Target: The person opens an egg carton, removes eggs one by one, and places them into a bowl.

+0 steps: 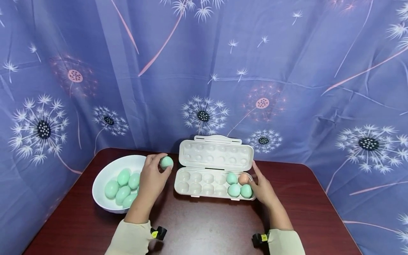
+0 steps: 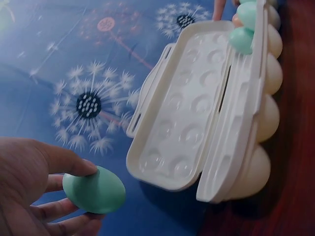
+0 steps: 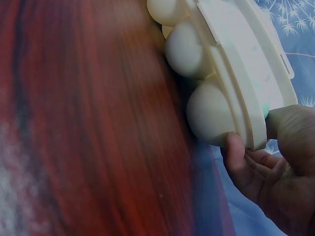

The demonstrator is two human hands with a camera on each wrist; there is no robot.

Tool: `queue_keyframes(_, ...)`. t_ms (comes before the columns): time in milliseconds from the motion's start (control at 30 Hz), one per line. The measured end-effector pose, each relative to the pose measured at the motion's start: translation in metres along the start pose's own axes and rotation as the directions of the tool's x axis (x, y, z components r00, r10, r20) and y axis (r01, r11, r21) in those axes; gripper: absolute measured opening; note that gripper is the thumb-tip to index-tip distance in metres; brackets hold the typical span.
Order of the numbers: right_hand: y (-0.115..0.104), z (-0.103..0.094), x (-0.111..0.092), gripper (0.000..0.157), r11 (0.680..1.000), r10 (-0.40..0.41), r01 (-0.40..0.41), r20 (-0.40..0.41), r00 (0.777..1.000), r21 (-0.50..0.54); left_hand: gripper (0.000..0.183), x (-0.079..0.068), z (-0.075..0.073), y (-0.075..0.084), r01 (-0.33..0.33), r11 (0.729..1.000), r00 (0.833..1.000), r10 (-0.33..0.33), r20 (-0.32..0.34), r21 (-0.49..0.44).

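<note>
Between thumb and fingertips, my left hand (image 1: 153, 175) pinches a green egg (image 2: 94, 190), held in the air between the bowl and the carton. A white plastic egg carton (image 1: 201, 191) lies with its lid (image 1: 216, 154) tipped back. Three green eggs (image 1: 234, 190) and a brown egg (image 1: 244, 179) sit in the cups at its right end; the other cups hold nothing. At that same end my right hand (image 1: 265, 189) grips the carton, its thumb over the rim and its fingers (image 3: 235, 151) against the outside, as the right wrist view shows.
To the left stands a white bowl (image 1: 99, 187) with several green eggs (image 1: 123, 176) in it, partly behind my left forearm. Everything rests on a dark red-brown wooden table (image 1: 204, 226). A blue dandelion-print curtain (image 1: 204, 71) hangs right behind the table and at its sides.
</note>
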State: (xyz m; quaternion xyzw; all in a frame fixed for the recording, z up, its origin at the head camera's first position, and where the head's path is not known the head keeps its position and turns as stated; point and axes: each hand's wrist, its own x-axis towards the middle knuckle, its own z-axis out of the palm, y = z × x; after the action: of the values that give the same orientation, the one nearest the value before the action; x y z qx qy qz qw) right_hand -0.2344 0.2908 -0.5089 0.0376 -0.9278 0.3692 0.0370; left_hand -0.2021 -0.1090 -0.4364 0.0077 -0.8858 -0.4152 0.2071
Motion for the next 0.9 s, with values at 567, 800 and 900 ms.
queue_keyframes(567,0.002,-0.001,0.000,0.082,0.999,0.035,-0.036,0.029,0.999,0.017,0.049,0.016,-0.036,-0.029,0.118,0.991,0.991,-0.121,0.057,0.055)
queue_keyframes(800,0.001,0.000,-0.001,0.082,0.999,0.022,-0.023,0.021,1.000,0.025,0.048,0.019,-0.051,-0.047,0.145,0.986,0.986,-0.151,0.067,0.084)
queue_keyframes(900,0.000,0.000,-0.001,0.081,1.000,0.005,-0.005,0.008,1.000,0.026,0.048,0.019,-0.053,-0.053,0.152,0.983,0.984,-0.159,0.075,0.102)
